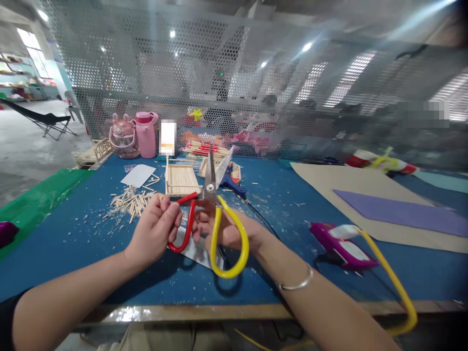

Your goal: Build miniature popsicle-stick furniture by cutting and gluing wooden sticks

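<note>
A pair of scissors [210, 188] with one red and one yellow handle is held up over the table, its blades apart and pointing away from me. My left hand [157, 225] is closed around the outer side of the red handle. Behind the handles, my right hand [223, 228] has its fingers curled at the scissors just below the pivot; the yellow loop partly hides it. Beyond lie a small frame of wooden sticks [182, 179], a pile of short stick pieces [133, 201], a white card [139, 175] and a blue glue gun [233, 185].
A pink bottle [146, 136] and a pink bear-eared jug [124, 139] stand at the back left. On the right are a purple device [343, 246] with a yellow cable, and a purple sheet [398, 212] on beige board. A perforated metal screen [234, 68] rises behind the blue table [278, 278].
</note>
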